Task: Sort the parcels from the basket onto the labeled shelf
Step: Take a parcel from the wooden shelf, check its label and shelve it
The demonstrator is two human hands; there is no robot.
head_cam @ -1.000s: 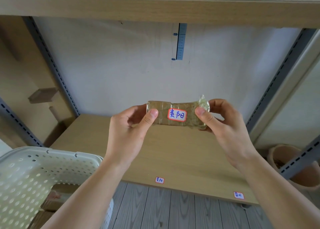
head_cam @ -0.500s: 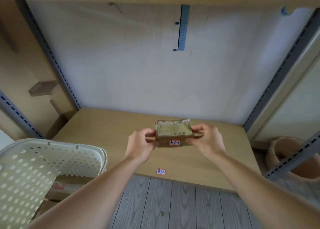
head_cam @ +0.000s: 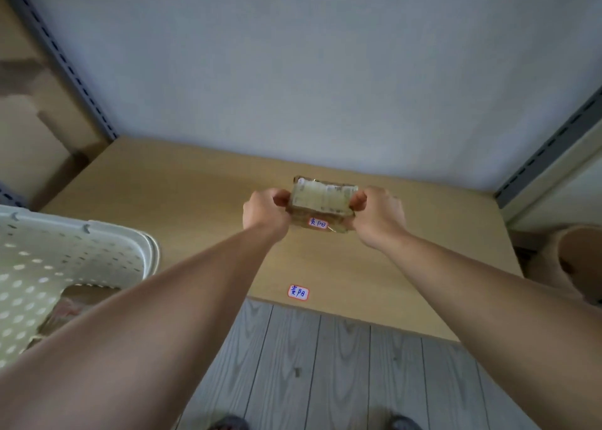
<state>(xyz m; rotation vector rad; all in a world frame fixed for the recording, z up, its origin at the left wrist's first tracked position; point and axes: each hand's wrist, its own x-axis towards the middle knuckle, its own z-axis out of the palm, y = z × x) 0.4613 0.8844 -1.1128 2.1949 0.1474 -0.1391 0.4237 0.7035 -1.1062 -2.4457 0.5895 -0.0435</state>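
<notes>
A small brown parcel [head_cam: 321, 203] wrapped in clear tape, with a white red-edged label on its near side, is held low over the wooden shelf board [head_cam: 169, 201]. My left hand [head_cam: 265, 213] grips its left end and my right hand [head_cam: 379, 216] grips its right end. Whether the parcel touches the board I cannot tell. A matching label sticker [head_cam: 298, 292] sits on the shelf's front edge, straight in front of the parcel. The white perforated basket [head_cam: 81, 260] is at the lower left, with more parcels partly visible inside under my left forearm.
Grey slotted shelf uprights stand at the back left [head_cam: 62, 61] and right [head_cam: 550, 142]. A pale wall closes the back of the shelf. A brown round pot [head_cam: 580, 257] stands on the floor at the right. Grey plank floor [head_cam: 325, 364] lies below.
Both hands have carried the parcel down from chest height and forward over the shelf, tipping it flat with the label facing me. The view has tilted downward.
</notes>
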